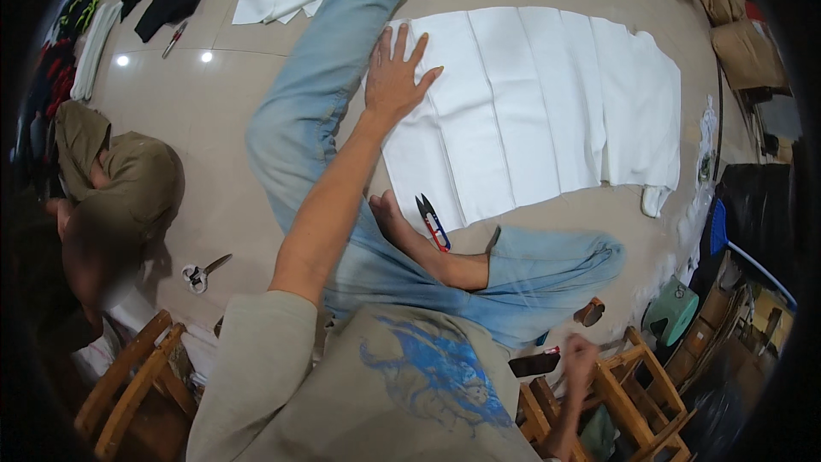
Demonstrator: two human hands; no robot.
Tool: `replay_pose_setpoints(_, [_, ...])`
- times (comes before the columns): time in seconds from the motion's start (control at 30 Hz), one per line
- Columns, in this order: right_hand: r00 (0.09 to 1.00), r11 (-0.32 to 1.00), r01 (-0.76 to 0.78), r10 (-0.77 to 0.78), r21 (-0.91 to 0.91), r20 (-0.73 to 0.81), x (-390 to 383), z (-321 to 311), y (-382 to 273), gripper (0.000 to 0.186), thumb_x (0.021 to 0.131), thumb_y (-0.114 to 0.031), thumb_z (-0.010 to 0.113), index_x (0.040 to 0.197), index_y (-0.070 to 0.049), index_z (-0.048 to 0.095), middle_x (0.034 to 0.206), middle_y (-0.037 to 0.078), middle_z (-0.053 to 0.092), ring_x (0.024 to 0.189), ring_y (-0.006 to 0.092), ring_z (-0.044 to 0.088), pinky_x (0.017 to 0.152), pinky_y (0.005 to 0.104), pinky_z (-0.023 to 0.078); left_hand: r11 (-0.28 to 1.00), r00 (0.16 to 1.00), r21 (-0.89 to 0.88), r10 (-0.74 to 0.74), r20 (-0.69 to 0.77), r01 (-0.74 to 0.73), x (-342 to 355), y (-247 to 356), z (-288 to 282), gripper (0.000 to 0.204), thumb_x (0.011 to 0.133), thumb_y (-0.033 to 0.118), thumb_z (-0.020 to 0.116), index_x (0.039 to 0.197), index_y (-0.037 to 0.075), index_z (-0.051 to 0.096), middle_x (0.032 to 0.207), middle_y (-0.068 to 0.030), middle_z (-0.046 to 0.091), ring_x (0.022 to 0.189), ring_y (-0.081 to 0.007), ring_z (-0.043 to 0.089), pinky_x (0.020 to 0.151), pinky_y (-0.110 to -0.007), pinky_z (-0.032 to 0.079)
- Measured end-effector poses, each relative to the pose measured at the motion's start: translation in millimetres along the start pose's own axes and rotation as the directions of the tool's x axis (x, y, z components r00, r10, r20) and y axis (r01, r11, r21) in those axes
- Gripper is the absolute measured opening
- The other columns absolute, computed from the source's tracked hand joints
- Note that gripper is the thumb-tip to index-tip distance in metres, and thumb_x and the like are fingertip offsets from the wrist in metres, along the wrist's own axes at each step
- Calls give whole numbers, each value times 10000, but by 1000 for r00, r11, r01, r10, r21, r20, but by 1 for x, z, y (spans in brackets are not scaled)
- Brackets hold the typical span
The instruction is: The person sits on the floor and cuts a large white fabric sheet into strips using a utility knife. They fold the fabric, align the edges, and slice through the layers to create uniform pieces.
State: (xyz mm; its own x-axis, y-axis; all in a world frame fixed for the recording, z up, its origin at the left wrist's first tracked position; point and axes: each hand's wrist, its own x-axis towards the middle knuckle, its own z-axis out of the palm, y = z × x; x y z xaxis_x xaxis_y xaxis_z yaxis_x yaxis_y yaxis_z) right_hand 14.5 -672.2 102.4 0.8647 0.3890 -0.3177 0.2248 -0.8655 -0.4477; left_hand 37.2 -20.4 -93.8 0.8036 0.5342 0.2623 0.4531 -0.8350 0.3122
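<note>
Matt white cloth (496,111), lightly creased, lies across a smooth, glossy tiled floor (222,197) that throws back spots of light, beside faded denim jeans (295,111). Snips (433,224) pair dark metal blades with shiny, plastic-looking handles; scissors (206,271) show a metal blade and white plastic-looking grips. A wooden frame (139,389) carries a faint sheen; the printed T-shirt (342,393) is matt fabric.
</note>
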Motion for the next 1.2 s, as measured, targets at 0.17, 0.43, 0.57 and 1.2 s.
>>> replay_pose_setpoints(0.17, [776,823,-549,437,-146,-454,36,-187,259,374,1029,-223,527,901,127,552,751,139,544,718,214,481,698,408,471,999,999,-12,31,43,-30,-9,-5,-21,858,1023,606,498,1624,33,283,1679,-242,245,1559,-446,179,1264,-542,182])
replay_pose_setpoints(0.43, [749,518,-600,95,-610,-656,102,-352,347,453,974,-402,593,934,41,677,868,176,680,732,320,635,659,437,506,1000,989,10,-24,149,23,-72,-4,-46,779,1017,467,565,1588,-10,333,1659,-257,287,1535,-425,282,1216,-537,303])
replay_pose_setpoints(0.57, [899,729,-268,-46,-630,-436,194,-345,311,434,973,-405,591,1006,15,698,918,180,716,820,357,703,730,447,552,986,980,119,-138,146,121,-95,19,-52,712,988,300,608,1574,-18,358,1646,-225,330,1515,-410,317,1230,-533,278])
replay_pose_setpoints(1.2, [763,756,-351,-111,-552,-637,269,-194,144,524,1037,-474,575,1209,-1,720,1224,226,725,1107,386,703,960,433,525,995,993,-43,-87,85,90,-98,56,-46,628,993,369,639,1470,-18,505,1546,-218,442,1450,-402,361,1192,-588,225])
